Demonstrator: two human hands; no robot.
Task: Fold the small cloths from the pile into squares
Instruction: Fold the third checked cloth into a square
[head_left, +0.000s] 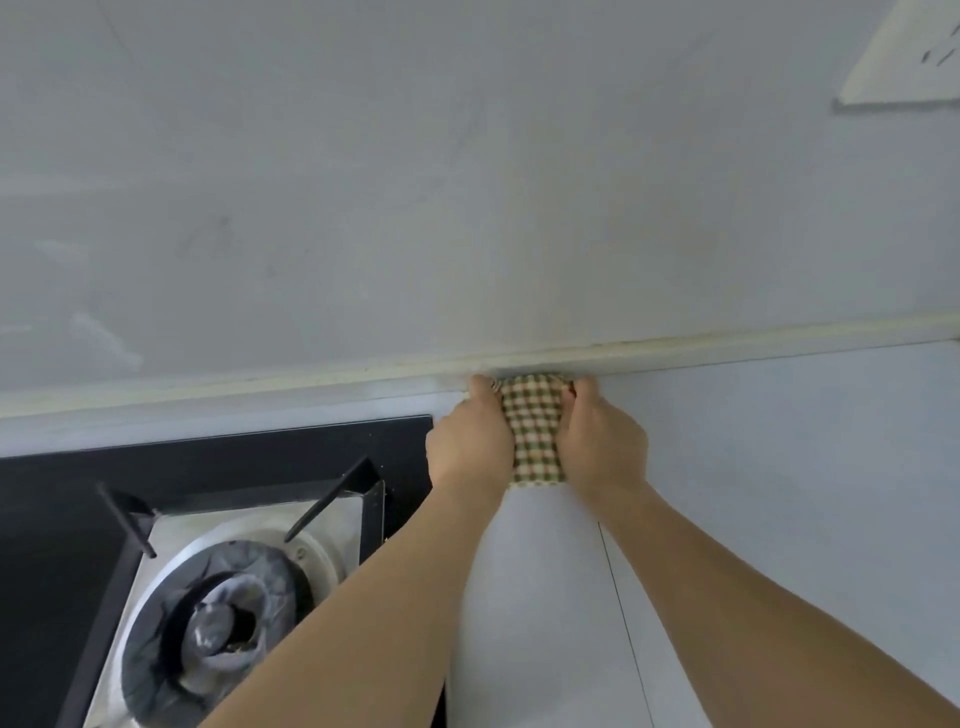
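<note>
My two hands are stretched out in front of me to the far edge of the table (753, 467), right where its pale surface meets the wall (467, 182). Between them lies the checked cloth (535, 441), a small piece in green, cream and a reddish thread, already narrowed into a compact folded shape. My left hand (470, 441) sits on its left side and my right hand (602, 441) on its right, each one covering an edge of the fabric, so only the middle strip shows between them. The fingers (480, 387) of my left hand reach to the far left corner of the cloth, and those of my right hand curl over the far right corner, both closed down on the fabric, pressing or pinching it against the table. The far end of the cloth touches the cream sealing strip (727, 345) that runs along the foot of the wall; its near end pokes out just below my wrists. To the left of my left hand, just beside it, is the black stove top (234, 457) with its gas burner (228, 623) and a pot support above it. A white socket plate (904, 57) sits high on the wall to the right.
</note>
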